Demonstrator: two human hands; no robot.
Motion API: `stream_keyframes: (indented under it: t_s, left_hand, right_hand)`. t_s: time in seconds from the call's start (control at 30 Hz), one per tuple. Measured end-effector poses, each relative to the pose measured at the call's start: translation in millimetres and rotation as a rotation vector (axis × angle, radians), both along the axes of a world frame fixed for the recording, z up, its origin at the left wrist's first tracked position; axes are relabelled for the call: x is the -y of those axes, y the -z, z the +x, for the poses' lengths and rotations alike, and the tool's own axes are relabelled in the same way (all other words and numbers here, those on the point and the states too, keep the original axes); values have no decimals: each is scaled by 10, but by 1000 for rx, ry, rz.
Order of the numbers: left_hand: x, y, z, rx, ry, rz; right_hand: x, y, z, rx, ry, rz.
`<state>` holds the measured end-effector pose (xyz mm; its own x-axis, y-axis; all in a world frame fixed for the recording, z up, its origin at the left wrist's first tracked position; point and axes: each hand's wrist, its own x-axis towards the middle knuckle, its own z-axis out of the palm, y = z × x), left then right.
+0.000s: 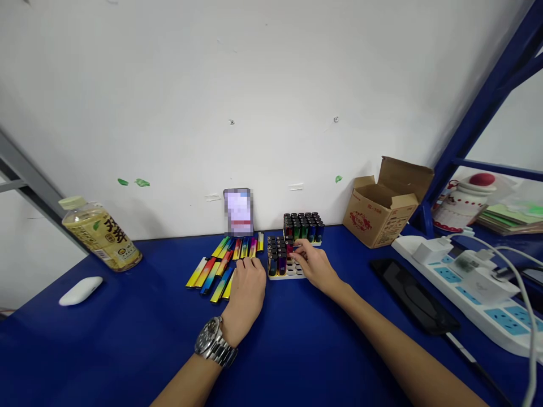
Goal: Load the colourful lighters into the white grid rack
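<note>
A white tray (292,274) partly filled with upright lighters stands on the blue table (127,339). My right hand (316,265) pinches a red lighter (290,249) over the tray's slots. My left hand (248,285), with a metal watch on the wrist, rests curled over a heap of colourful lighters (220,263) lying flat to the tray's left; whether it holds one is hidden. A second, full tray of dark lighters (303,226) stands behind, by the wall.
A tea bottle (102,234) and a white mouse (80,290) lie at left. An open cardboard box (388,206), a black phone (413,294) and a white power strip (470,282) with cables sit at right. A small card (238,212) leans against the wall.
</note>
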<state>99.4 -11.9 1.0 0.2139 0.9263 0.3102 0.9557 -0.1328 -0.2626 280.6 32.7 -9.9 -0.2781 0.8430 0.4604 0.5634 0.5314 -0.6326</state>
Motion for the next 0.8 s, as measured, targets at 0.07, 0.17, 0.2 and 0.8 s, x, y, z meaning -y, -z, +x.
stream_keyframes:
  t_s: [0.07, 0.17, 0.2, 0.8]
  left_hand:
    - [4, 10, -1, 4, 16, 6]
    - [-24, 6, -24, 72, 46, 23]
    - [-40, -6, -35, 119, 61, 55]
    - [53, -209, 9, 631, 622, 496]
  right_hand:
    - [-2, 31, -15, -4, -23, -5]
    - [15, 45, -36, -14, 37, 84]
    - [30, 35, -42, -25, 71, 134]
    - [314, -154, -229, -82, -42, 467]
